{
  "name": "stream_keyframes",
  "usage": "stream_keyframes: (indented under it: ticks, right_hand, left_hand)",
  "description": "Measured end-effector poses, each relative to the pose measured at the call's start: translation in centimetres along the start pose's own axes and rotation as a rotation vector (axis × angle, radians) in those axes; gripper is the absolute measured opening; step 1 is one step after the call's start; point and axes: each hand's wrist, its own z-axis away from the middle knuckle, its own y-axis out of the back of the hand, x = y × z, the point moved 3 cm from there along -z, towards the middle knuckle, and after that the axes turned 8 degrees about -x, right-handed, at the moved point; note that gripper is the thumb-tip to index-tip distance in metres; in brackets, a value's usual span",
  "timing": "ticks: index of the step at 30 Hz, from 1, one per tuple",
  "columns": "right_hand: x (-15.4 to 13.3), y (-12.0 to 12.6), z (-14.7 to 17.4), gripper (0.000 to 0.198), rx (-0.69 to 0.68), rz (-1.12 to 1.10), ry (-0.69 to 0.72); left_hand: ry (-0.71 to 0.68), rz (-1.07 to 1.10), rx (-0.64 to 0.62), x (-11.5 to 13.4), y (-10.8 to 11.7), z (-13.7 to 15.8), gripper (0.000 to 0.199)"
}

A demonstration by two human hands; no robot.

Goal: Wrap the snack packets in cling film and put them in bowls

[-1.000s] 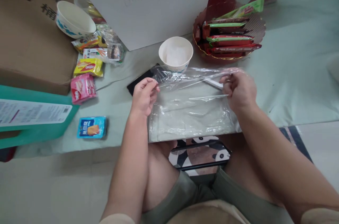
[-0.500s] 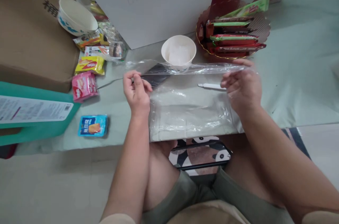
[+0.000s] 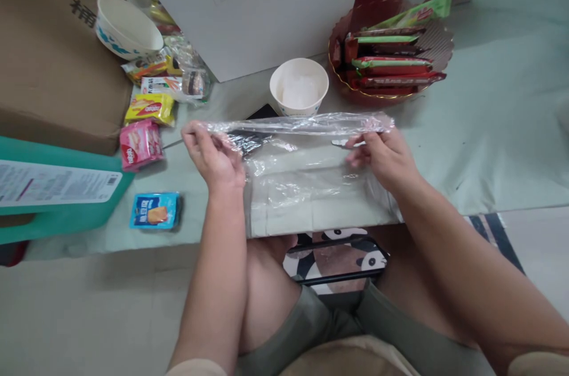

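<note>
A clear plastic bag [image 3: 302,183] is stretched between my two hands above the front of the table. My left hand [image 3: 216,156] is closed on its upper left edge, and my right hand [image 3: 382,153] pinches the upper right edge. Between them the far edge of the plastic runs as a gathered, shiny band. Just beyond that band stands a white paper bowl [image 3: 299,86] with something whitish in it. A white utility knife [image 3: 340,143] lies by my right fingers, mostly hidden by them. Part of a dark flat object [image 3: 263,112] shows behind the plastic.
A scalloped basket [image 3: 438,50] of wrapped snack bars stands at the back right. To the left are a bowl [image 3: 128,26], a yellow packet [image 3: 151,109], a pink packet [image 3: 140,145] and a blue packet [image 3: 154,210]. Boxes [image 3: 267,8] line the back; a green container [image 3: 53,222] stands left.
My left hand has moved left and my right hand has moved left and inward, still holding the bag. The plastic's far edge has come slightly nearer, uncovering more of the bowl.
</note>
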Motion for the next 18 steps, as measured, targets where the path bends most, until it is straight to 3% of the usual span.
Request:
stream_keyframes:
  ticks: [4, 8, 10, 14, 18]
  right_hand:
    - [-0.8, 0.5, 0.0, 0.027, 0.088, 0.053, 0.121]
    - [-1.6, 0.7, 0.4, 0.037, 0.008, 0.056, 0.251]
    - [-1.6, 0.7, 0.4, 0.032, -0.001, 0.082, 0.269]
    - [-1.6, 0.9, 0.2, 0.026, 0.084, -0.053, 0.314]
    - [-1.9, 1.5, -0.1, 0.037, 0.2, -0.259, 0.327]
  left_hand:
    - [-0.02, -0.001, 0.012, 0.7, -0.6, 0.5, 0.039]
    - [-0.053, 0.002, -0.034, 1.6, -1.2, 1.1, 0.035]
    - [-0.066, 0.025, -0.089, 1.8, -1.2, 1.2, 0.037]
    - [-0.004, 0.107, -0.334, 1.3, -1.2, 1.0, 0.049]
    - [0.218, 0.112, -0.644, 0.0, -1.7, 1.4, 0.059]
